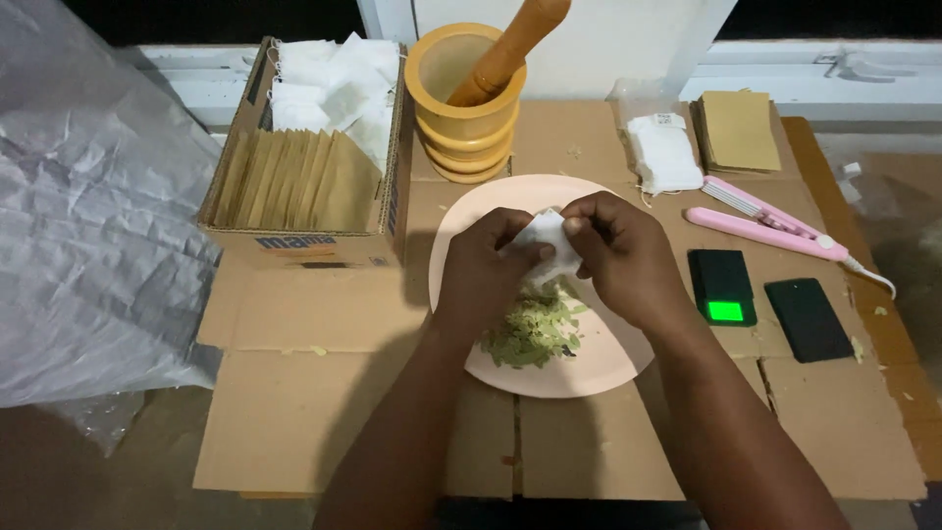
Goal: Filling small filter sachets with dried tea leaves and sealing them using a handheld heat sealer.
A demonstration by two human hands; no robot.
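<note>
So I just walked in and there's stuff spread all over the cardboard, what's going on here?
A person's left hand and right hand together hold a small white pouch over a pale pink plate that carries a heap of green crushed leaves. Behind the plate stands a yellow mortar with a wooden pestle. To the left, a cardboard box holds white pouches and brown envelopes. To the right lie a pink sealer and a small black scale with a lit green display.

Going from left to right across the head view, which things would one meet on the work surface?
Crumpled plastic sheet → cardboard box of sachets → wooden mortar → pink sealer → black lid.
</note>
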